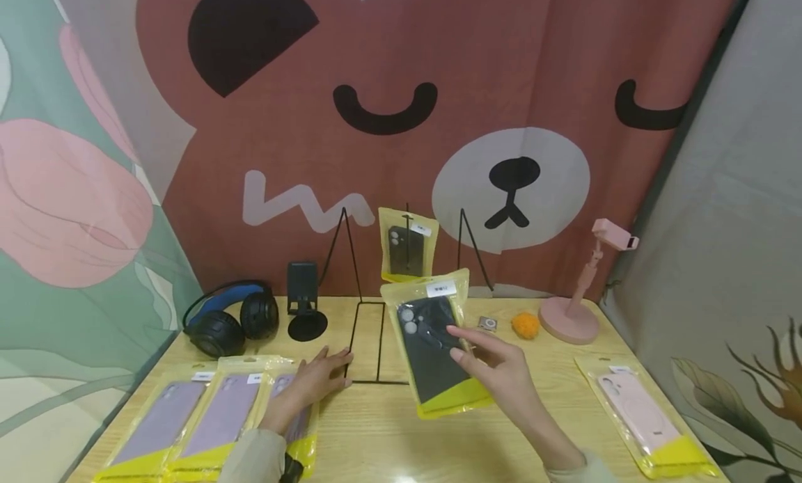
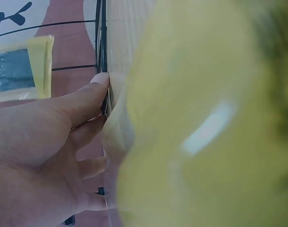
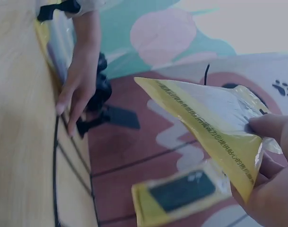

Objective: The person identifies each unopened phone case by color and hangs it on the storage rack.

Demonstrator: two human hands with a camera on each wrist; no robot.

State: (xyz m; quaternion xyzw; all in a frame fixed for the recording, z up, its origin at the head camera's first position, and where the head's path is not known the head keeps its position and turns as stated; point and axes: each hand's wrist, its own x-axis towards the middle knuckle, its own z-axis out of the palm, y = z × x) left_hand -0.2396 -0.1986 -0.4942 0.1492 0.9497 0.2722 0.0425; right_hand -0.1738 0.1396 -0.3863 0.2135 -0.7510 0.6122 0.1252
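Yellow-clear packet (image 1: 428, 361), pinched in right hand (image 1: 501, 368), long axis tilted top-left, is nearer than hung packet (image 1: 397, 252); left hand (image 1: 316, 381), fingers relaxed, touches rack (image 1: 381, 344) base.

Shop-like curtained booth: reddish-brown bear-print fabric curtain (image 1: 489, 51) behind right grip (image 1: 501, 366); yellow-edged phone-case packet (image 1: 396, 257) hung on black wire rack (image 1: 379, 381).

A pale wood-grain table (image 1: 360, 434) stands before a reddish-brown bear backdrop (image 1: 495, 51) (eyes drawn closed), flanked by a green, pink-flowered hanging (image 1: 69, 204) at left and a grey, plant-printed hanging (image 1: 720, 198) at right, light glinting off the wood.
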